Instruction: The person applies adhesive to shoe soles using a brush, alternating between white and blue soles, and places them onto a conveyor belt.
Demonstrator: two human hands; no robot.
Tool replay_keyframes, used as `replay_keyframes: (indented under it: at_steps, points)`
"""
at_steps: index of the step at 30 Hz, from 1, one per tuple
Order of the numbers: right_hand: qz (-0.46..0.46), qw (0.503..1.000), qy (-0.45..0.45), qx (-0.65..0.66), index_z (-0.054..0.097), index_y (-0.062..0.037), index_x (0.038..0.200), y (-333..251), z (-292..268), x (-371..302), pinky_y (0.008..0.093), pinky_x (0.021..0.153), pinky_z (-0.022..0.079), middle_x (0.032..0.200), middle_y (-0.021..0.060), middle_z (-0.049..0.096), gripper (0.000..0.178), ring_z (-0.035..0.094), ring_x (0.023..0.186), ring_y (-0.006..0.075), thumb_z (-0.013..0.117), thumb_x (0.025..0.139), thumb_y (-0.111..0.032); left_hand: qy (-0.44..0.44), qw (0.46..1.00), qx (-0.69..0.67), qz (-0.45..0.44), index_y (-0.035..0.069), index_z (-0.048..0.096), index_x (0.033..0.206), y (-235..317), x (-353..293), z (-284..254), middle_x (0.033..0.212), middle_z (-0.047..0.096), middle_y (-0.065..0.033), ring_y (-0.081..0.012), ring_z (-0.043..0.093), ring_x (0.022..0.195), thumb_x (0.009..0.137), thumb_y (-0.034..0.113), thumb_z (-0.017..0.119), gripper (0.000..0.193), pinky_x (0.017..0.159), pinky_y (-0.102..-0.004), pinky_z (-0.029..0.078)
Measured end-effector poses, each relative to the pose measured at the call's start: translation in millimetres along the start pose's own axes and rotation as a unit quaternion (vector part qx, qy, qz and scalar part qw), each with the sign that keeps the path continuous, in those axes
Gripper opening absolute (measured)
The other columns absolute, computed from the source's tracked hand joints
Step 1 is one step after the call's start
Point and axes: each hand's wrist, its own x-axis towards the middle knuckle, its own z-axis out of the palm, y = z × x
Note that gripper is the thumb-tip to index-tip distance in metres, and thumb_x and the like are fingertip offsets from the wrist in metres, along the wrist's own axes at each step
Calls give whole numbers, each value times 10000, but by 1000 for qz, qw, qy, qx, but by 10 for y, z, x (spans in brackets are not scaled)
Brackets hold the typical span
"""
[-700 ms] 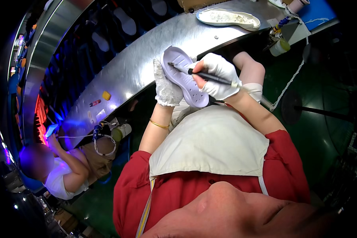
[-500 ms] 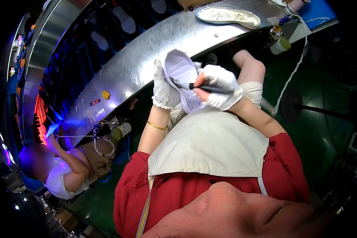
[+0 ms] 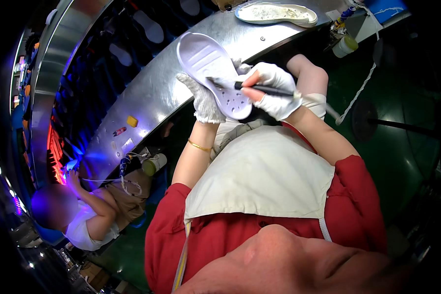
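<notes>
A pale lavender shoe sole (image 3: 201, 53), cupped and pierced with small holes at its near end, tilts in front of me at the edge of the metal work surface. My left hand (image 3: 204, 100), in a white glove, grips the sole along its left side and from beneath; part of its fingers is hidden behind it. Closed in a pinch, my right hand (image 3: 277, 90) wears a white glove with bare fingertips. It holds a black-handled brush (image 3: 272, 90), whose tip lies over the sole's inner face, seemingly touching it. A pale tube trails from the handle's rear end.
Another sole (image 3: 277, 13), white with a speckled inside, lies at the back of the curved metal table (image 3: 154, 90). A yellow block (image 3: 132, 121) rests farther left. Soles stand in the dark conveyor area beyond. A co-worker (image 3: 90, 215) sits at left; a green-and-white container (image 3: 346, 45) hangs at right.
The sole has moved up and left and turned, its far end now over the table. The brush tip has shifted toward the sole's middle, nearer the holes.
</notes>
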Motion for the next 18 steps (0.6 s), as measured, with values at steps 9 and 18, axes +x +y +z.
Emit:
replay_keyframes:
  at_steps: [9, 18]
  points:
    - [75, 990, -3, 116, 630, -23, 843, -174, 94, 188, 203, 609, 463, 783, 44, 634, 88, 568, 649, 69, 679, 773, -44, -3, 976, 176, 131, 96, 363, 1325, 286, 267, -340, 1217, 517, -94, -245, 541, 1060, 862, 640, 319, 715, 926, -402, 460]
    - [180, 961, 52, 204, 611, 10, 863, -274, 137, 325, 199, 555, 468, 707, 73, 637, 127, 600, 604, 102, 639, 810, -102, -201, 971, 54, 119, 16, 434, 1249, 368, 344, 114, 1136, 547, -137, -272, 534, 1025, 861, 491, 510, 618, 948, -404, 420]
